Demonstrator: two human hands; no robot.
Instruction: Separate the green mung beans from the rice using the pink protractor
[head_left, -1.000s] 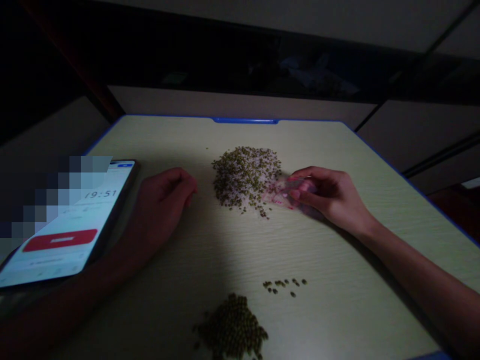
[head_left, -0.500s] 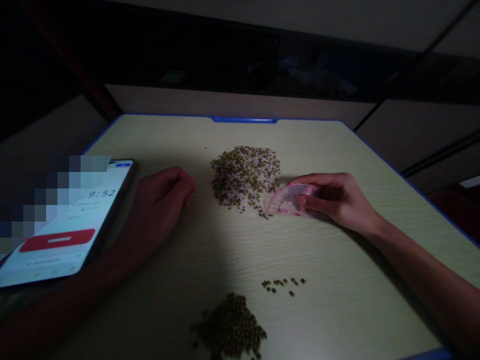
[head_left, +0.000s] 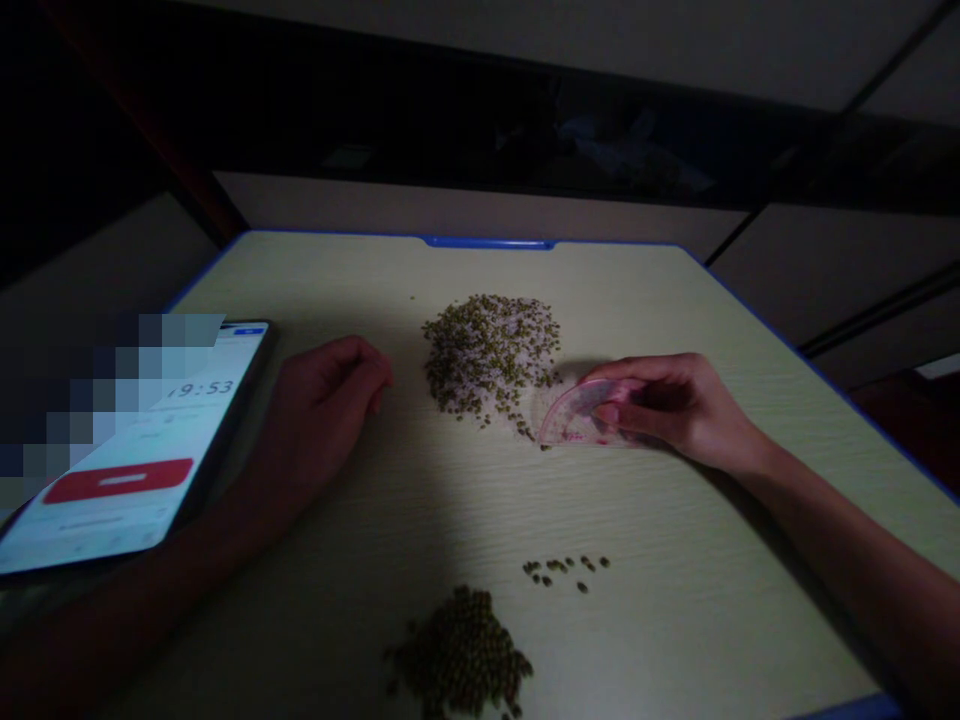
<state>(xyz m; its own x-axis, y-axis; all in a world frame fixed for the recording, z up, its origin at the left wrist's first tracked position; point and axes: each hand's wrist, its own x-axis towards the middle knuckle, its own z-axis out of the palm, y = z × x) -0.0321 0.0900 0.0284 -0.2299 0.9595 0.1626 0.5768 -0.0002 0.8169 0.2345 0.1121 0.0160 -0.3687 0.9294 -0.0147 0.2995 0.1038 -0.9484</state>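
Note:
My right hand point(head_left: 675, 408) is closed on a pink see-through protractor point(head_left: 571, 416) and stands its edge on the desk at the lower right rim of a mixed heap of green beans and white grains point(head_left: 491, 355). On the desk to the left of that heap rests my left hand point(head_left: 326, 400), its fingers loosely curled and nothing visible in them. A pile of green beans alone point(head_left: 461, 655) lies near the front edge. A short row of several loose beans point(head_left: 566, 570) lies just right of it.
A phone point(head_left: 139, 450) with a lit timer screen and a red button lies at the desk's left edge beside my left forearm. The pale desk point(head_left: 675, 600) has a blue rim. The room around it is dark.
My right hand has drawn the protractor slightly down and right along the heap's edge and tilted it more upright. The left hand has stayed put. The phone's timer has counted up.

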